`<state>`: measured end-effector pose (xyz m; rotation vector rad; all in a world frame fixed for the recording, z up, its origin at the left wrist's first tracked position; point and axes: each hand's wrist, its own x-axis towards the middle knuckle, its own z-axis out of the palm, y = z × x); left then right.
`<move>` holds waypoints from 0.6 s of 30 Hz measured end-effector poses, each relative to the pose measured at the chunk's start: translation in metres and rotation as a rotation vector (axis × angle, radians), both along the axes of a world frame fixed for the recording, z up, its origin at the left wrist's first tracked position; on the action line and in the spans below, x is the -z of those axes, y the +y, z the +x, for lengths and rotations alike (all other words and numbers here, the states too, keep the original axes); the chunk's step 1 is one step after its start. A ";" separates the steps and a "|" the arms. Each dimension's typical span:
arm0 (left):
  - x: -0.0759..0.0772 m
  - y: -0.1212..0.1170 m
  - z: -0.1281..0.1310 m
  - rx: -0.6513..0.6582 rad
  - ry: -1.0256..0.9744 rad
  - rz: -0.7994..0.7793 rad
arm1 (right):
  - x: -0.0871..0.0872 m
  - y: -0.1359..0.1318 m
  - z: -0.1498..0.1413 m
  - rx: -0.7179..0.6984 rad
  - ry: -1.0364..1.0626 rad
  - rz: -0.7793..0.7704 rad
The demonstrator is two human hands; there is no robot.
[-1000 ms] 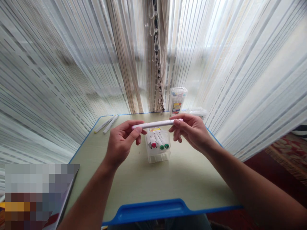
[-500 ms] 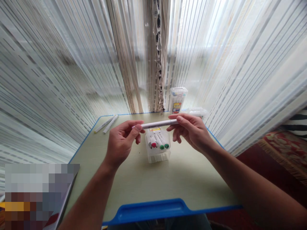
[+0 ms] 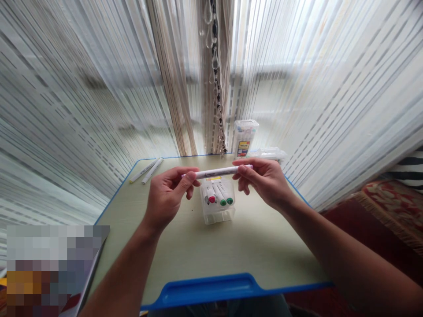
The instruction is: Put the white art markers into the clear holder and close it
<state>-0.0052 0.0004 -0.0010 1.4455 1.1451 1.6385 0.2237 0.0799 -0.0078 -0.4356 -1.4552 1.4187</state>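
Left hand [image 3: 165, 193] and right hand [image 3: 264, 179] each pinch one end of a white marker [image 3: 218, 172] above the clear case [image 3: 218, 215].

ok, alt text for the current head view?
The left hand and right hand hold a white marker by its ends above a pale table. On the table, a clear case holds markers with red and green ends; two loose markers lie at the far left, and an upright clear case stands at the back.
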 end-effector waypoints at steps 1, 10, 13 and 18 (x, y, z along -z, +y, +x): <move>0.000 0.000 0.000 0.007 -0.018 0.003 | 0.000 0.000 0.000 -0.016 0.006 -0.007; -0.002 -0.001 0.001 -0.022 0.080 -0.029 | 0.000 -0.003 0.000 -0.011 -0.040 0.028; -0.002 -0.001 0.000 -0.026 0.069 -0.003 | -0.001 -0.002 0.002 -0.050 -0.040 0.003; 0.002 0.001 -0.002 0.005 -0.019 0.024 | -0.002 -0.002 0.003 -0.131 0.000 -0.049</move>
